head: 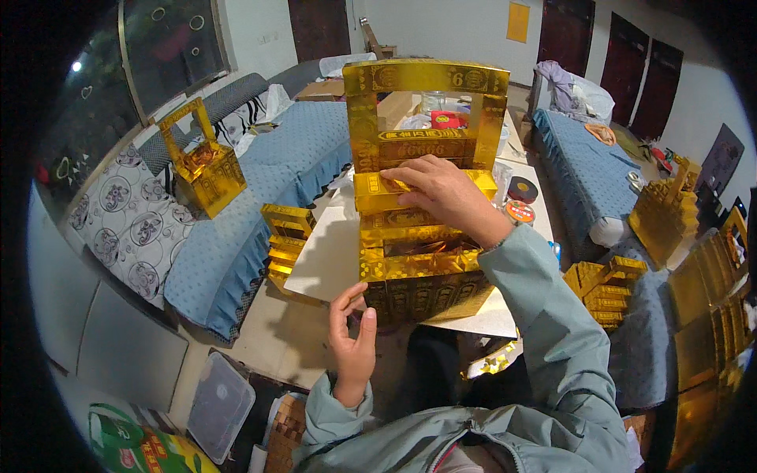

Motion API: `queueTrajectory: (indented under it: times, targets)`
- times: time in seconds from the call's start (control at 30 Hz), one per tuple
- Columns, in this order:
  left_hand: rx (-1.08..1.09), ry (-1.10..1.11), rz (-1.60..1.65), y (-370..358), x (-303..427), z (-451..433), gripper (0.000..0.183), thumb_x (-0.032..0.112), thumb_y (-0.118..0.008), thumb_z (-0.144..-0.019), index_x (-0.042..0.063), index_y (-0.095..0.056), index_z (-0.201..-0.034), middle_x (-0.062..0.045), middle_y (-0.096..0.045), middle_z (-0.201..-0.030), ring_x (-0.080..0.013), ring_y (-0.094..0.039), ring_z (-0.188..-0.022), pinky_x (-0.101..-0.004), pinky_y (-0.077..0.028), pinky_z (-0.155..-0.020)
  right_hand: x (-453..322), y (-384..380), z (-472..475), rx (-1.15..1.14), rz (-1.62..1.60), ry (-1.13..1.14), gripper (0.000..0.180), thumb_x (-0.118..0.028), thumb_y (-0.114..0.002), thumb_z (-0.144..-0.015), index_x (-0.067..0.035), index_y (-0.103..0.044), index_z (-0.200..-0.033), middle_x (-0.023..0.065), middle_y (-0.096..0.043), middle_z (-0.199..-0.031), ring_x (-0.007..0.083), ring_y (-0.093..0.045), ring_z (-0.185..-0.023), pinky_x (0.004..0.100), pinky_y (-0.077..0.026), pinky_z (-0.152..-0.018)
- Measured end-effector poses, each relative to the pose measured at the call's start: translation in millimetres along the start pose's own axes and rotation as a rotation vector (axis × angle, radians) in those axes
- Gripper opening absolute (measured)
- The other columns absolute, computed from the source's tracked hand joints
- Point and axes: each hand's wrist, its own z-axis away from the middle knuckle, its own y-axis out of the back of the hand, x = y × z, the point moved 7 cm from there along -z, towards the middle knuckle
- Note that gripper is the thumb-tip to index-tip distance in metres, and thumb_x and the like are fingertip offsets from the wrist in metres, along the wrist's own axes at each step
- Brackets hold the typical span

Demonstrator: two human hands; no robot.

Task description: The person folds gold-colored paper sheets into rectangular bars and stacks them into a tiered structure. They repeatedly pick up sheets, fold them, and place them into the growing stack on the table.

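Observation:
Before me on the white table stands a tiered structure of gold foil-covered boxes (432, 295), printed with patterns and characters. An upright gold frame (426, 78) rises at its far end. My right hand (443, 192) lies over a long gold box (378, 194) in the middle tier, fingers across its top; whether it grips the box is hidden. Low at the structure's near left corner is my left hand (353, 343), its thumb and fingers apart. Its fingertips are at or against the corner. A recess in the near tier contains crumpled shiny foil (434, 243).
Tape rolls (523, 189) lie on the white table (325, 248), right of the structure. Similar gold structures stand on the left sofa (216, 177), beside the table (290, 236) and at the right (609, 290). A clear plastic lid (222, 408) is at lower left.

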Motion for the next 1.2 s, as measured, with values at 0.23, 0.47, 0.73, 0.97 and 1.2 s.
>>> queueTrajectory:
  times: [0.23, 0.47, 0.73, 0.97, 1.2]
  targets:
    - [-0.067, -0.028, 0.01, 10.0, -10.2, -39.0, 0.05, 0.014, -0.058, -0.102, 0.001, -0.045, -0.148, -0.016, -0.051, -0.149, -0.0269, -0.045, -0.142, -0.0463, -0.031, -0.12, 6.6, 27.7, 34.9, 0.211, 0.036, -0.11, 0.048, -0.018, -0.07, -0.094, -0.009, -0.059, -0.14, 0.0158, -0.059, -0.143, 0.0348, -0.051, -0.137, 0.0453, -0.04, -0.115]
    - [-0.245, -0.008, 0.009, -15.0, -43.5, -95.6, 0.071, 0.023, -0.059, -0.105, 0.002, -0.024, -0.162, -0.019, -0.023, -0.168, -0.0287, -0.017, -0.157, -0.0393, -0.017, -0.126, 69.3, 22.6, 172.4, 0.436, -0.531, -0.681, 0.064, -0.031, -0.056, -0.106, 0.0, -0.033, -0.158, 0.0193, -0.041, -0.16, 0.0283, -0.037, -0.15, 0.0378, -0.026, -0.122]
    - [-0.295, 0.136, -0.014, -31.0, -51.2, -113.4, 0.085, 0.029, -0.064, -0.104, 0.011, -0.009, -0.166, -0.015, -0.01, -0.172, -0.0335, -0.008, -0.159, -0.0426, -0.018, -0.125, 73.9, -13.3, 195.8, 0.221, -0.694, -0.784, 0.081, -0.049, -0.054, -0.105, -0.005, -0.021, -0.164, 0.02, -0.033, -0.165, 0.0307, -0.03, -0.154, 0.0391, -0.025, -0.123]
    - [-0.272, 0.135, -0.11, -31.0, -63.2, -118.0, 0.082, 0.029, -0.061, -0.105, 0.007, -0.01, -0.166, -0.018, -0.01, -0.171, -0.0316, -0.011, -0.159, -0.0414, -0.017, -0.126, 74.0, -24.0, 187.2, 0.171, -0.687, -0.694, 0.078, -0.043, -0.055, -0.106, -0.008, -0.018, -0.164, 0.0217, -0.038, -0.162, 0.0325, -0.04, -0.148, 0.035, -0.031, -0.119]
    - [-0.301, 0.141, -0.118, -23.2, -77.9, -121.4, 0.078, 0.03, -0.06, -0.106, -0.006, -0.018, -0.162, -0.02, -0.028, -0.165, -0.0244, -0.034, -0.147, -0.0316, -0.032, -0.117, 75.2, -27.6, 187.0, 0.196, -0.785, -0.674, 0.072, -0.037, -0.054, -0.107, -0.013, -0.02, -0.165, 0.0238, -0.046, -0.156, 0.0342, -0.051, -0.139, 0.0356, -0.039, -0.113]
